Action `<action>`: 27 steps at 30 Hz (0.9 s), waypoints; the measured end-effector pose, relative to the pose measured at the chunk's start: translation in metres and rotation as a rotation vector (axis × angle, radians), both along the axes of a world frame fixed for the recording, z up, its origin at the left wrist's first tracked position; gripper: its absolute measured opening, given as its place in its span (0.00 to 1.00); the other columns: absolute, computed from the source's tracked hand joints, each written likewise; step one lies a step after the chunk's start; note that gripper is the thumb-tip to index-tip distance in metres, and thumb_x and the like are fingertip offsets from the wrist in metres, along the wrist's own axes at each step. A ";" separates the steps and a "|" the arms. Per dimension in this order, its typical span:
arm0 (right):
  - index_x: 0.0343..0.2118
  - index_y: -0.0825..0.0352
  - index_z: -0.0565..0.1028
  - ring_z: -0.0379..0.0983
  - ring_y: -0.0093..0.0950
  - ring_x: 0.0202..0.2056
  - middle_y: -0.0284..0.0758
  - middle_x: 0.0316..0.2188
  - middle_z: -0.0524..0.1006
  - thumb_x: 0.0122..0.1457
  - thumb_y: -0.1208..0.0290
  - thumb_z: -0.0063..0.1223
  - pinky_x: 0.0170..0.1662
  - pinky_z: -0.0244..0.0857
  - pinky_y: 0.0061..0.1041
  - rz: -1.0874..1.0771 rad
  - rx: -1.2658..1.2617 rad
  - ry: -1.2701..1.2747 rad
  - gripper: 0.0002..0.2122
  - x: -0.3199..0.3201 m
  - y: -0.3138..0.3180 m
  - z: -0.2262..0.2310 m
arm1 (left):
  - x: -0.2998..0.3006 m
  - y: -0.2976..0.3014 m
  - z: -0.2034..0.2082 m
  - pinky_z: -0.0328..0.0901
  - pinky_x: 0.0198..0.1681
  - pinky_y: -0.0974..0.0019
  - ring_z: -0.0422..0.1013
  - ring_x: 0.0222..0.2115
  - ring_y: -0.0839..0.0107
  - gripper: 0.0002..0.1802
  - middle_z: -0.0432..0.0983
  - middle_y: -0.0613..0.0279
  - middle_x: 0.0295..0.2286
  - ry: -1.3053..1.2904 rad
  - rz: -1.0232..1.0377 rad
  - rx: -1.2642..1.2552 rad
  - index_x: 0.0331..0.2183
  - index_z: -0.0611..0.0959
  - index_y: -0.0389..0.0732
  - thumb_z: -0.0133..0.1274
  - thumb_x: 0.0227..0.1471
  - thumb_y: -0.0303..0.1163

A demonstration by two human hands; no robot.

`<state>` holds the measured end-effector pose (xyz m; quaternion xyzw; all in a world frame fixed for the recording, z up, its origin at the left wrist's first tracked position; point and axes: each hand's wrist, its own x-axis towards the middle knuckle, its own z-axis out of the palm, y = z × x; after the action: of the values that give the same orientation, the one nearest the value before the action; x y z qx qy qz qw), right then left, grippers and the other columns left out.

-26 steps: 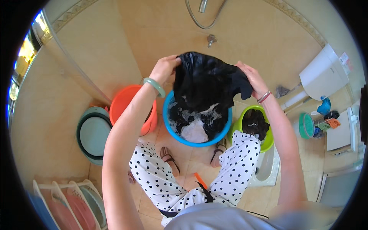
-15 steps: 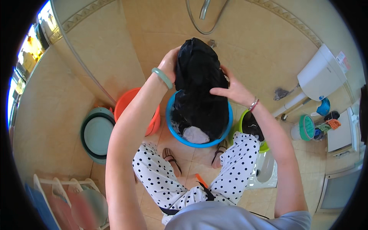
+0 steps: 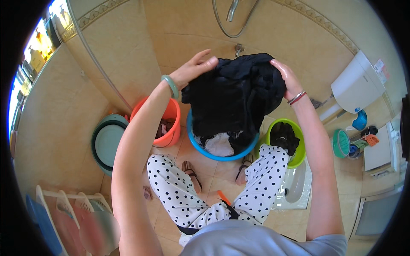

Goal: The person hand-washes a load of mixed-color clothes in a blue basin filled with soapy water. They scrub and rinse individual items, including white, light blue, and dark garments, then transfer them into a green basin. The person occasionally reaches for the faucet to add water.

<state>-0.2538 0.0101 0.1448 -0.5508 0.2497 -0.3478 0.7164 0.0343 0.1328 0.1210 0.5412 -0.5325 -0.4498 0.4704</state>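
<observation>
A crumpled black garment (image 3: 232, 96) hangs stretched between my two hands, over the blue basin (image 3: 220, 158). My left hand (image 3: 196, 70), with a green bangle at the wrist, is at the garment's upper left edge; its thumb and a finger show stretched along the top, and its other fingers are hidden. At the upper right corner, my right hand (image 3: 289, 80) grips the fabric, its thumb in front and the other fingers mostly out of sight. Below in the basin lie dark clothes and a pale, whitish cloth (image 3: 220, 145).
Left of the basin stand an orange bucket (image 3: 175, 113) with clothes inside and stacked grey-green basins (image 3: 110, 147). On the right is a lime-green bucket (image 3: 302, 153) holding dark clothes, beside a squat toilet (image 3: 294, 192). A wall tap (image 3: 239, 48) is behind the garment.
The garment has gone from a tall bundle to a wider spread. My right hand has moved outward and up to its right corner; my left hand has shifted along its upper left edge.
</observation>
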 end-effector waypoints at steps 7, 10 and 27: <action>0.43 0.68 0.76 0.75 0.23 0.39 0.32 0.39 0.79 0.62 0.64 0.50 0.44 0.70 0.24 -0.008 0.045 0.039 0.13 -0.002 -0.016 0.002 | -0.017 -0.008 -0.027 0.65 0.50 0.64 0.73 0.43 0.65 0.31 0.78 0.55 0.41 -0.412 0.049 -0.156 0.49 0.78 0.40 0.61 0.48 0.49; 0.42 0.67 0.77 0.75 0.21 0.38 0.30 0.38 0.79 0.62 0.63 0.51 0.41 0.69 0.21 -0.026 -0.147 0.291 0.13 -0.024 -0.028 0.012 | -0.003 -0.007 -0.013 0.67 0.47 0.68 0.74 0.39 0.73 0.29 0.78 0.60 0.40 -0.017 -0.021 0.048 0.47 0.78 0.34 0.57 0.54 0.49; 0.49 0.69 0.72 0.69 0.26 0.49 0.33 0.47 0.74 0.57 0.64 0.54 0.55 0.62 0.29 -0.040 -0.091 -0.085 0.19 -0.030 -0.008 0.023 | -0.096 -0.063 -0.027 0.59 0.57 0.56 0.62 0.55 0.56 0.45 0.67 0.44 0.53 -0.378 -0.018 -0.321 0.58 0.67 0.40 0.66 0.42 0.44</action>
<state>-0.2836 0.0022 0.1679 -0.5625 0.2138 -0.3962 0.6935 -0.0616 0.0703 0.0938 0.5293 -0.6805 -0.2545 0.4382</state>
